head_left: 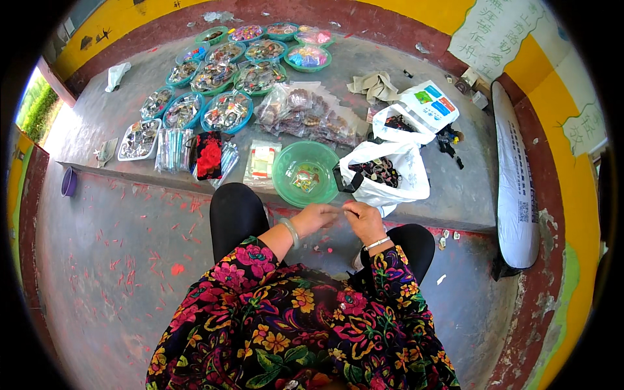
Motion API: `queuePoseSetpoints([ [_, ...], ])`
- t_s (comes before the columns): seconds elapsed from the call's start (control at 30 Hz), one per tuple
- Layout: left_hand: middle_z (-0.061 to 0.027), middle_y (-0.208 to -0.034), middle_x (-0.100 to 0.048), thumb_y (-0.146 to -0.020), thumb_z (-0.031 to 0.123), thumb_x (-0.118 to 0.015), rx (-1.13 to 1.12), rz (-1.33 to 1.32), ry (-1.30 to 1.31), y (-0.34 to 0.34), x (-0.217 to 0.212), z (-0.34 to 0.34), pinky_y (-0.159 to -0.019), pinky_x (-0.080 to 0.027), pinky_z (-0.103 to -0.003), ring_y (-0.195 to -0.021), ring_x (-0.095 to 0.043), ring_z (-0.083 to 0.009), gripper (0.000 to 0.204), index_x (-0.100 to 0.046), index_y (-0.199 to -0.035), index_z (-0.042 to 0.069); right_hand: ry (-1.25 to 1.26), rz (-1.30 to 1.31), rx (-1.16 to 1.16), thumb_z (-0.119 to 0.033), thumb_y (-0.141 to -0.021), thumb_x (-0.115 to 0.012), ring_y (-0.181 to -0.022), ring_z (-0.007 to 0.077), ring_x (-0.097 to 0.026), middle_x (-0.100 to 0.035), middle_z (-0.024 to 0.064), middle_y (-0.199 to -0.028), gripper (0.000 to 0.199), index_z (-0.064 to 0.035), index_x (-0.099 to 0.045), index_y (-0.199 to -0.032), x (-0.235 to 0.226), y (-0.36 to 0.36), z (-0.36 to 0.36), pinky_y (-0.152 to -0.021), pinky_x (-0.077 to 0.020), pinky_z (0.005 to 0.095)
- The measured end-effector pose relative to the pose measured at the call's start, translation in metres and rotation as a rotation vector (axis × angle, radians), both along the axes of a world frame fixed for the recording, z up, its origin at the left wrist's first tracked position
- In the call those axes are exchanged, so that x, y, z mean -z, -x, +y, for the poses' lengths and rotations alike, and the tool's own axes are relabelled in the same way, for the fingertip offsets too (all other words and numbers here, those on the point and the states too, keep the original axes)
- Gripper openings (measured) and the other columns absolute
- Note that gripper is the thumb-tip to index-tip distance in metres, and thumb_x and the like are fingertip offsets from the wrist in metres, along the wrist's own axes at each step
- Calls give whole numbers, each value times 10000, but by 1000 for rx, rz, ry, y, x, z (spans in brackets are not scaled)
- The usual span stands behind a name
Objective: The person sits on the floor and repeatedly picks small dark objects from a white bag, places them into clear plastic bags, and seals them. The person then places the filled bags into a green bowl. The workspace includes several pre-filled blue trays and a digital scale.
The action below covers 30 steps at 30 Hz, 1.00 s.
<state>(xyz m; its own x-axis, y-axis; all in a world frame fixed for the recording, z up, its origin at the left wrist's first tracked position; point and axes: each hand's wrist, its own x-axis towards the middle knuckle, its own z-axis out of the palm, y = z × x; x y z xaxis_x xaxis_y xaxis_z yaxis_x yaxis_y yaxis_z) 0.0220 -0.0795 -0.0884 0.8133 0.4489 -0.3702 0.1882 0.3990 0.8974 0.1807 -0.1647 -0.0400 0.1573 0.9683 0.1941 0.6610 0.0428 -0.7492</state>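
My left hand (311, 220) and my right hand (365, 222) meet above my lap, fingertips nearly touching. Both are closed in a pinch. Whatever they hold is too small to make out. Just beyond them on the raised grey ledge stands a translucent green basin (285, 170) with a few small colourful pieces at its bottom. To its right sits an open white plastic bag (413, 181), filled with dark small items that look like bands or straps. A black box-like object (347, 178) rests between basin and bag.
Plastic basins (209, 117) of small goods crowd the ledge's back left. Clear packets of brown beads (305, 110) lie mid-ledge. A second white bag (426, 107) stands behind the first. A long white sack (513, 175) leans at the right wall. A purple bowl (69, 182) is left.
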Motion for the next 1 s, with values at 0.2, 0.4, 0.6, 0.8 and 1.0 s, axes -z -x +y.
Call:
queuePoseSetpoints([
  [0.2,1,-858,-571,-864,185,-551,-100,-3,2,-3,-21,-8,-676,-436,-207,-764,-508,-57,257,-588,-1055,16,126,-177,-83,-43,-756,-532,-720,337,-589,-590,173,-765,305,-59,-480,-1057,12,3,1,-621,-464,383],
  [0.4,-8,-855,-575,-845,160,-561,-145,-18,1,-4,-5,-2,-702,-442,-233,-768,-521,-82,194,-603,-961,9,-67,-357,-158,-18,-756,-510,-655,340,-559,-547,162,-693,436,-53,-392,-1174,0,23,-4,-574,-438,419],
  [0.6,-68,-845,-620,-823,137,-568,-304,-5,-118,-4,10,1,-681,-451,-262,-767,-562,-136,164,-624,-872,-9,-131,-487,-282,-20,-741,-488,-659,294,-561,-557,129,-698,532,-55,-365,-1257,-3,35,-5,-572,-462,379],
  [0.8,-116,-727,-632,-795,143,-569,-195,277,-556,0,-28,3,-620,-457,-284,-650,-584,-166,158,-644,-839,11,-78,-384,-211,-13,-721,-511,-692,308,-558,-559,136,-743,511,-70,-408,-1219,-14,30,-1,-600,-447,401],
  [1.0,-157,-696,-607,-785,196,-573,-212,122,-841,-6,-64,31,-557,-442,-301,-586,-582,-189,216,-646,-921,45,-251,-175,-256,-16,-771,-500,-710,299,-558,-583,138,-784,294,-90,-572,-1047,-41,-21,36,-621,-469,361],
])
